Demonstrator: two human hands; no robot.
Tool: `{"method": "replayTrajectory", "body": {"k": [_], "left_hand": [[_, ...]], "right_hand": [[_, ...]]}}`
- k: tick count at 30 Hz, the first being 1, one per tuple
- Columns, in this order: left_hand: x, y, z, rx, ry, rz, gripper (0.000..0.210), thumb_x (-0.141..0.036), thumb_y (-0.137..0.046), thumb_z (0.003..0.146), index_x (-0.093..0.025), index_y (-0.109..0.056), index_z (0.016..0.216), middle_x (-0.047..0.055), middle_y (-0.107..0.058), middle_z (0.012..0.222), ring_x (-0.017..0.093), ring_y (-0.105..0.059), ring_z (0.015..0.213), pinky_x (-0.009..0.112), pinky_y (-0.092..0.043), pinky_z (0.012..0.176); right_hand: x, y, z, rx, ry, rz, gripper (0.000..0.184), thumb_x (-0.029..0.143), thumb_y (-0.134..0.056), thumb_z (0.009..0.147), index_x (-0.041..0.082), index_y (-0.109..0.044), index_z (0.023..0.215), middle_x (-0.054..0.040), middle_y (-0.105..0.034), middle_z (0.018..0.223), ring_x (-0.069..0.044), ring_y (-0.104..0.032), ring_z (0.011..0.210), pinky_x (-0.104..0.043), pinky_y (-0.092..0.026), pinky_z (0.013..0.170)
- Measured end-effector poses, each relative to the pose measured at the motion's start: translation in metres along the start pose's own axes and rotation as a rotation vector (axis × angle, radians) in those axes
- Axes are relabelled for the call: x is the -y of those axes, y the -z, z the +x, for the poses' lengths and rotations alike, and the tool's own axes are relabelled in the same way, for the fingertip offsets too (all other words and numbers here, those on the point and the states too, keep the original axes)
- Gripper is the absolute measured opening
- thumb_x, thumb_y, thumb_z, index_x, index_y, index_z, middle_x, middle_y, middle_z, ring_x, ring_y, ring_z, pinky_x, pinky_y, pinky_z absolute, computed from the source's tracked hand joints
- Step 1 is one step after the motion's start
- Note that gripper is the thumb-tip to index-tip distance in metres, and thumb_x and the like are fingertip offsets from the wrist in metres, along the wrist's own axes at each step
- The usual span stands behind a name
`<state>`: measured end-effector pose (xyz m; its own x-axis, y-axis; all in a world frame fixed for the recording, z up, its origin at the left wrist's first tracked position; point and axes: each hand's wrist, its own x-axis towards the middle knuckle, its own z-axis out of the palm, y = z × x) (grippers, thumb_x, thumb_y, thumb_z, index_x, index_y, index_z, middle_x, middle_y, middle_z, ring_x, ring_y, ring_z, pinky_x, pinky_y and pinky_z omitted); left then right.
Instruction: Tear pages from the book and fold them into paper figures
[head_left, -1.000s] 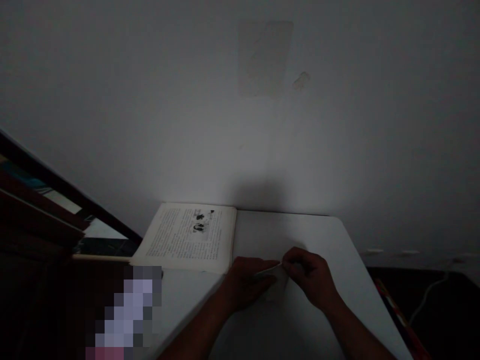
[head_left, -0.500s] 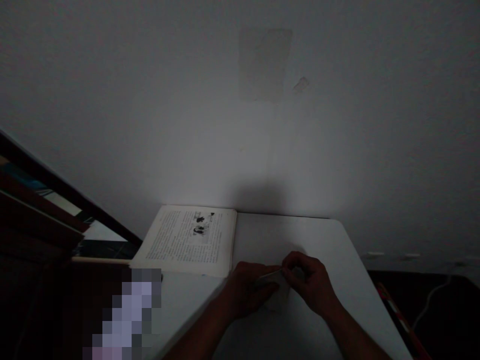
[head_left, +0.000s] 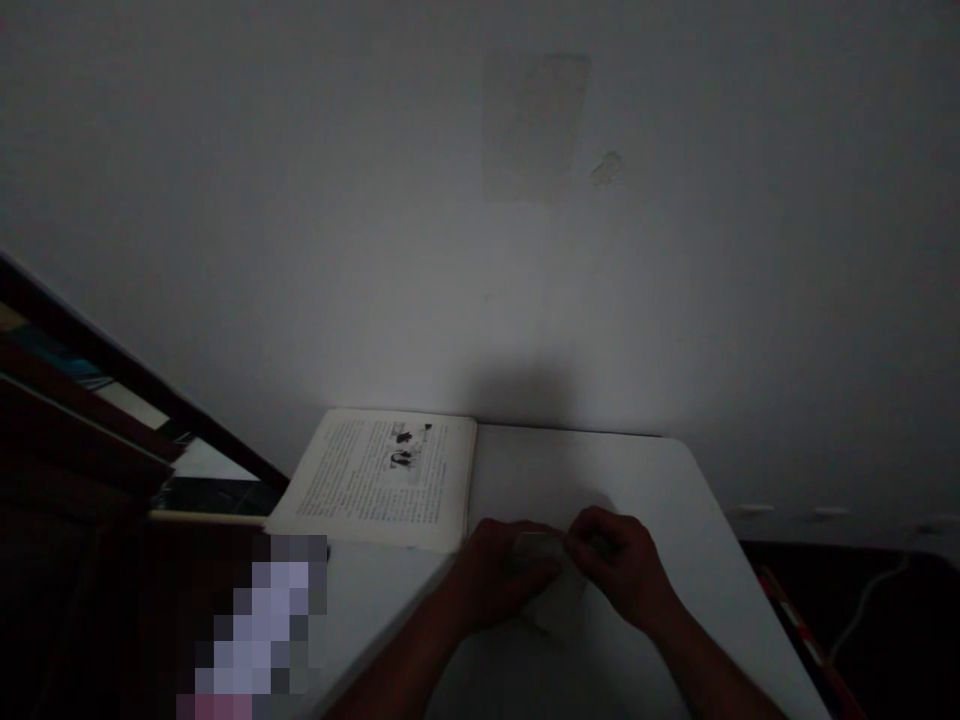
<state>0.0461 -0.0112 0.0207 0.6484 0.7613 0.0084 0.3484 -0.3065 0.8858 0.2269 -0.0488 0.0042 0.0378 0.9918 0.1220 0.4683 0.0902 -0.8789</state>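
Two hands are seen over one white table (head_left: 630, 470). One thin pale sheet (head_left: 537, 545) is held just above it, between the thumb and fingers of the partly curled left hand (head_left: 491, 572). The sheet's edge is pinched by the right hand (head_left: 616, 556), its thumb and forefinger closed together. One printed book (head_left: 375, 475) is laid at the table's far left corner; one cable (head_left: 862, 605) is seen beyond the right edge.

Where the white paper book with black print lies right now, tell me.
In the head view, the white paper book with black print lies on the far left of the white tabletop, near the grey wall and just beyond the bare left hand.
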Motion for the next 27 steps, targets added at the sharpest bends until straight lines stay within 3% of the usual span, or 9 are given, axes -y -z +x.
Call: {"method": "replayTrajectory", "body": {"k": [5, 9, 15, 20, 27], "left_hand": [[0.008, -0.001, 0.004, -0.168, 0.067, -0.020, 0.032, -0.036, -0.044, 0.086, -0.014, -0.065, 0.078, 0.000, -0.062, 0.065, 0.012, -0.055, 0.060, 0.020, -0.038, 0.055], [0.009, -0.001, 0.004, -0.155, 0.035, -0.003, 0.033, -0.037, -0.045, 0.086, -0.014, -0.065, 0.074, -0.002, -0.057, 0.060, 0.010, -0.050, 0.057, 0.019, -0.035, 0.054], [0.008, 0.001, 0.004, -0.259, 0.072, 0.021, 0.036, -0.038, -0.043, 0.087, -0.014, -0.063, 0.069, -0.001, -0.057, 0.060, 0.012, -0.051, 0.058, 0.020, -0.035, 0.054], [0.010, 0.000, 0.005, -0.271, 0.101, -0.087, 0.034, -0.040, -0.044, 0.086, -0.014, -0.064, 0.077, 0.001, -0.060, 0.066, 0.013, -0.053, 0.063, 0.020, -0.038, 0.057], [0.015, -0.004, 0.009, -0.297, 0.147, -0.011, 0.044, -0.046, -0.044, 0.083, -0.015, -0.048, 0.053, -0.005, -0.036, 0.049, 0.008, -0.035, 0.048, 0.020, -0.026, 0.047]], "right_hand": [[0.002, -0.001, -0.001, 0.012, -0.014, 0.026, 0.014, 0.028, -0.056, 0.075, 0.019, -0.056, 0.064, 0.0013, -0.057, 0.058, -0.013, -0.053, 0.054, -0.023, -0.041, 0.051], [0.002, 0.000, -0.002, 0.061, -0.015, 0.054, 0.014, 0.030, -0.056, 0.077, 0.020, -0.060, 0.069, 0.0004, -0.061, 0.062, -0.014, -0.057, 0.058, -0.023, -0.044, 0.054], [-0.002, 0.000, 0.000, 0.028, -0.024, 0.047, 0.017, 0.032, -0.055, 0.078, 0.020, -0.061, 0.068, 0.0002, -0.060, 0.061, -0.014, -0.055, 0.058, -0.024, -0.043, 0.053], [-0.006, 0.001, 0.000, -0.006, -0.040, 0.084, 0.018, 0.033, -0.056, 0.078, 0.019, -0.060, 0.068, 0.0002, -0.059, 0.061, -0.014, -0.054, 0.058, -0.023, -0.042, 0.053], [-0.008, 0.001, 0.000, -0.056, -0.067, 0.163, 0.018, 0.035, -0.057, 0.077, 0.018, -0.058, 0.069, 0.0006, -0.059, 0.061, -0.014, -0.055, 0.057, -0.022, -0.043, 0.051]]}}
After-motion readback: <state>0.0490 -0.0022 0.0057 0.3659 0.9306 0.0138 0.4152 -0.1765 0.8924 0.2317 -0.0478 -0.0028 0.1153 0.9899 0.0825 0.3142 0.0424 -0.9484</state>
